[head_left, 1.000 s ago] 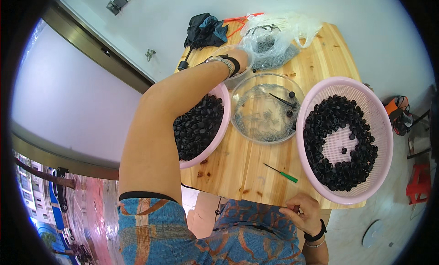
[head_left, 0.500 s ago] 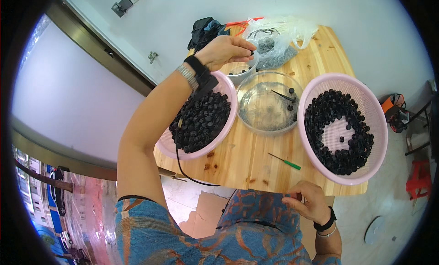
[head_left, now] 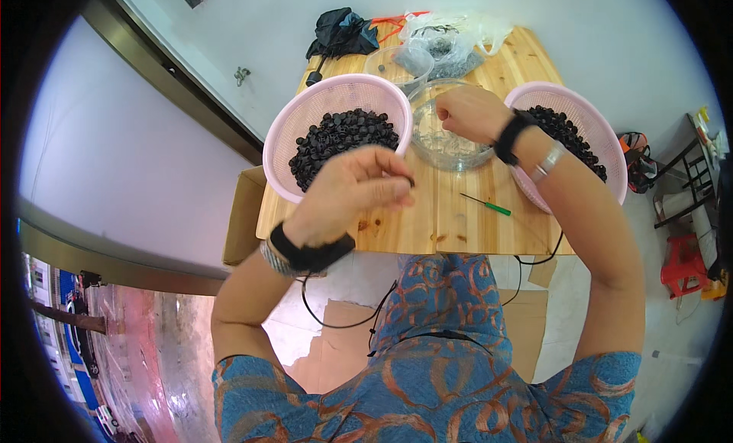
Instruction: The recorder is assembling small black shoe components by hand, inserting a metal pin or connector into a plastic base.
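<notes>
My left hand (head_left: 355, 189) is in front of the left pink basket (head_left: 279, 122), with thumb and fingers pinched on a small black part (head_left: 411, 182). Small black cap-like parts (head_left: 343, 137) are heaped in that basket. Above a round clear plastic tub (head_left: 456, 159), my right hand (head_left: 475, 113) is closed, its fingertips bent down; what they hold, if anything, is hidden. The right forearm crosses over the right pink basket (head_left: 617, 156), which holds more of the black parts (head_left: 569, 130).
A green-handled screwdriver (head_left: 489, 205) lies near the front of the wooden table (head_left: 424, 233). Behind are another clear tub (head_left: 378, 61), a plastic bag (head_left: 458, 42) of small grey pieces and a folded dark umbrella (head_left: 341, 34). A red stool (head_left: 682, 263) stands on the right.
My left hand has come back from the rear tub toward the table's front. My right hand has risen from the front edge to above the middle tub. The whole view has shifted.
</notes>
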The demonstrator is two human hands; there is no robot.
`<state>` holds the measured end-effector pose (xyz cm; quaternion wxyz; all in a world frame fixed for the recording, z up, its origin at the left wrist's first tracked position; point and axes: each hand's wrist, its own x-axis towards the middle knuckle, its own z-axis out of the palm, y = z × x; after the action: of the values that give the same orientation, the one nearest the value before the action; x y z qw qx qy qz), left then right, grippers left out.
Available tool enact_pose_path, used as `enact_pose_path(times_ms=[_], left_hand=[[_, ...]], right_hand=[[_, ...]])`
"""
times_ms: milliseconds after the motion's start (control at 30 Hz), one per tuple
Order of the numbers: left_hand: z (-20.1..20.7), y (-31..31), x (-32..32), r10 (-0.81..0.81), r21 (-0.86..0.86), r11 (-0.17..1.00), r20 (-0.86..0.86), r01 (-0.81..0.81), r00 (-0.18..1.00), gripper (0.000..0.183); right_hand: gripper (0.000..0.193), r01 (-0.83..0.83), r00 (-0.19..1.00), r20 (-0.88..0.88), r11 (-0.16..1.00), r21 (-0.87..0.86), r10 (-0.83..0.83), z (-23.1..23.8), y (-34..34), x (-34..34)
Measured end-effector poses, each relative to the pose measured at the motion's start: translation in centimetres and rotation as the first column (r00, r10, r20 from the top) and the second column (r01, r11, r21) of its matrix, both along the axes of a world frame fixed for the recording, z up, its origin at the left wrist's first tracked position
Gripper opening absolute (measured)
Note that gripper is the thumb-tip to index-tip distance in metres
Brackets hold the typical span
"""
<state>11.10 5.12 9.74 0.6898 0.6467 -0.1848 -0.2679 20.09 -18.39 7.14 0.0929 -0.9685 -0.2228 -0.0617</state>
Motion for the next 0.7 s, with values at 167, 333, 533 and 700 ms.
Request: enact_pose_path(times_ms=[167, 333, 533, 700], left_hand=[[-3.1, 3.0, -5.0, -0.010, -0.034, 0.999, -0.148, 0.005, 0.989, 0.014], [-5.6, 5.1, -7.9, 0.018, -0.092, 0.995, -0.248, -0.042, 0.969, 0.013], [-8.1, 4.9, -8.6, 0.042, -0.222, 0.968, -0.308, -0.115, 0.951, 0.014], [-8.9, 3.6, -8.4, 0.158, -0.256, 0.939, -0.268, -0.229, 0.950, 0.015]], right_hand=[[0.030, -0.003, 0.929, -0.352, 0.946, -0.325, -0.118, -3.1, 3.6, 4.1], [0.028, 0.122, 0.942, -0.278, 0.964, -0.237, -0.188, -5.5, 5.0, 3.9], [0.017, 0.176, 0.969, -0.160, 0.981, -0.083, -0.187, -8.1, 4.3, 5.5], [0.017, 0.206, 0.891, -0.424, 0.977, 0.055, -0.164, -5.2, 3.2, 5.3]])
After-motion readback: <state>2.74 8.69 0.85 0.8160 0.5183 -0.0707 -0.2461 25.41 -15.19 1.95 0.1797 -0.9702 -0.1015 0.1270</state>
